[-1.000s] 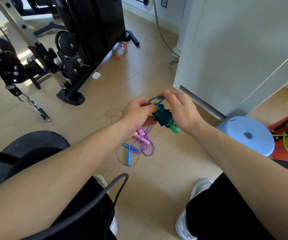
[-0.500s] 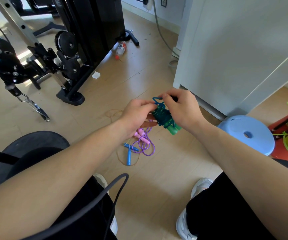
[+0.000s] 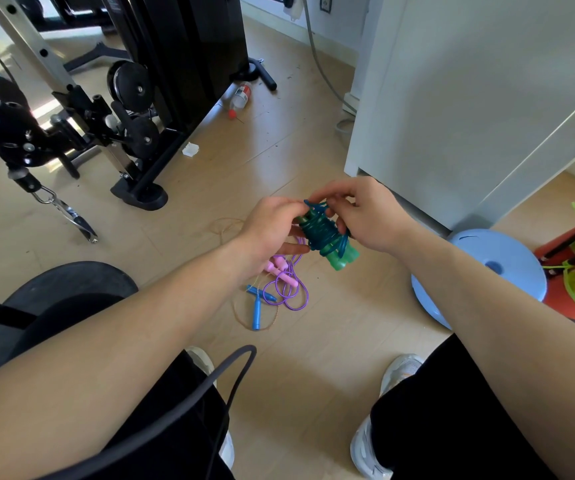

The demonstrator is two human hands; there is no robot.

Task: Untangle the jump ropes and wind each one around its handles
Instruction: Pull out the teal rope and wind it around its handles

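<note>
Head view: left hand (image 3: 272, 226) and right hand (image 3: 369, 216), each grip clamped on the wound green jump rope (image 3: 324, 233); a slipped end could unravel its coils.

Three jump ropes (image 3: 324, 233) (image 3: 289, 289) (image 3: 256, 310), two hands (image 3: 272, 223) (image 3: 369, 216), one blue stool (image 3: 507, 258), one bottle (image 3: 241, 97).

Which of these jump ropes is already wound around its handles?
The green jump rope, held by the left hand and right hand, cord coiled round its handles. The purple rope with pink handles and the blue-handled rope lie loose on the floor.
</note>
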